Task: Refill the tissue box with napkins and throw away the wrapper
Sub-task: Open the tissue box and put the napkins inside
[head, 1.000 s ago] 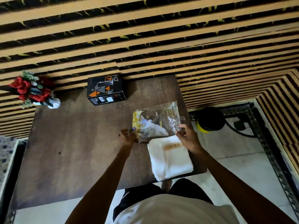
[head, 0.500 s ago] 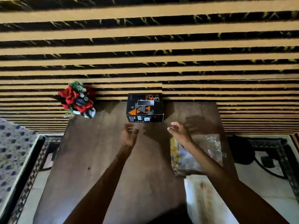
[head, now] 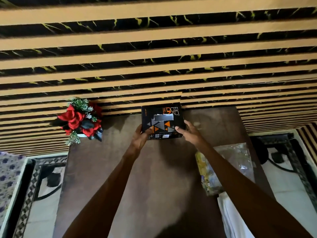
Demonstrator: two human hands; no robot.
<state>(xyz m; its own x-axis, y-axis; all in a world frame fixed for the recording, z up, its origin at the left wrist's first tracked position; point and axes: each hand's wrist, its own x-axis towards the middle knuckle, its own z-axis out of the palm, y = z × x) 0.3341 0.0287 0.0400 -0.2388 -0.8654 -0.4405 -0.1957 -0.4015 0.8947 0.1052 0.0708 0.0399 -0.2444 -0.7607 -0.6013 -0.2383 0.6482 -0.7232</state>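
I saw the black tissue box (head: 162,120) at the far edge of the brown surface (head: 106,169), against the striped wall (head: 154,48). My left hand (head: 139,138) gripped its near left corner, fingers (head: 148,131) curled onto it. My right hand (head: 189,132) clasped the near right side, thumb on top. The emptied clear wrapper (head: 238,157) lay to the right, and the white napkins (head: 231,219) sat nearer me. Red flowers (head: 80,120) stood left of the box.
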